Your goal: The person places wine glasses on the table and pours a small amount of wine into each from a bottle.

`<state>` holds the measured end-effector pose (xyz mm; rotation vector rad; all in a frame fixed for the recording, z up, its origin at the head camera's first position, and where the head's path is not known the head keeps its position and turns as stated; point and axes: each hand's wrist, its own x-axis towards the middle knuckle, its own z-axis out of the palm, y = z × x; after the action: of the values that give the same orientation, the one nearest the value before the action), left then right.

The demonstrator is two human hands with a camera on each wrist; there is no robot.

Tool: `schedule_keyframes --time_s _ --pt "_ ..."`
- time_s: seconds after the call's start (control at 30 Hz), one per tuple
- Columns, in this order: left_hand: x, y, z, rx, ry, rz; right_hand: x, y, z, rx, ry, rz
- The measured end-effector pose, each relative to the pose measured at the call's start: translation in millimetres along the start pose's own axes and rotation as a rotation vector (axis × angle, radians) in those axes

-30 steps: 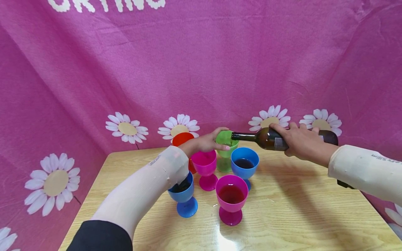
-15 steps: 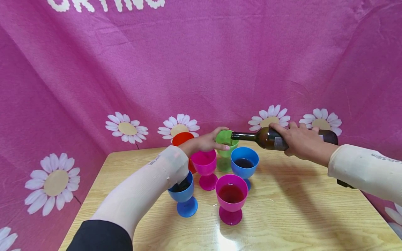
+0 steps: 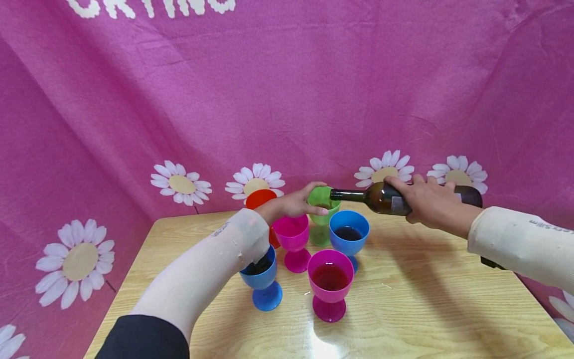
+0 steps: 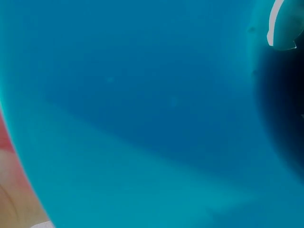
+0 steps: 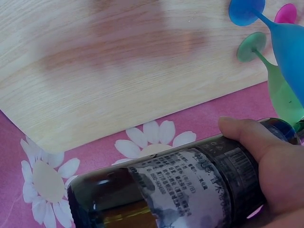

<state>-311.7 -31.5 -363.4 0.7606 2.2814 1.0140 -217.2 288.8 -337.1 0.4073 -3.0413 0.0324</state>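
My left hand [image 3: 296,202] holds the green goblet [image 3: 322,219] by its bowl, the thumb on the near side and a finger round the far side. In my right hand [image 3: 428,203] is a dark glass wine bottle [image 3: 378,198], gripped round its body and lying almost level. Its mouth reaches over the green goblet's right rim, and some dark liquid shows in that bowl. The right wrist view shows the bottle's printed label [image 5: 183,190] and the thumb across the glass. A blue goblet's inner wall [image 4: 142,95] fills the left wrist view.
Close around stand a pink goblet [image 3: 291,234], a red one [image 3: 260,198] partly behind my left wrist, and blue goblets [image 3: 350,244] [image 3: 267,296] with dark liquid. A front pink goblet [image 3: 331,296] holds red liquid. Behind the wooden table [image 3: 403,309] hangs a magenta flowered cloth [image 3: 287,99].
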Motion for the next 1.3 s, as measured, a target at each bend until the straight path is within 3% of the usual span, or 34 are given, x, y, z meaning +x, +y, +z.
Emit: schedule_keyframes --time_s 0.7,1.3 --pt "0.4 0.2 0.1 -0.042 -0.019 0.043 0.2 -0.6 -1.3 0.003 -0.009 0.007" --pt "0.0 0.3 0.2 -0.031 -0.011 0.018 0.0 -0.8 -1.2 -0.011 -0.001 -0.002"
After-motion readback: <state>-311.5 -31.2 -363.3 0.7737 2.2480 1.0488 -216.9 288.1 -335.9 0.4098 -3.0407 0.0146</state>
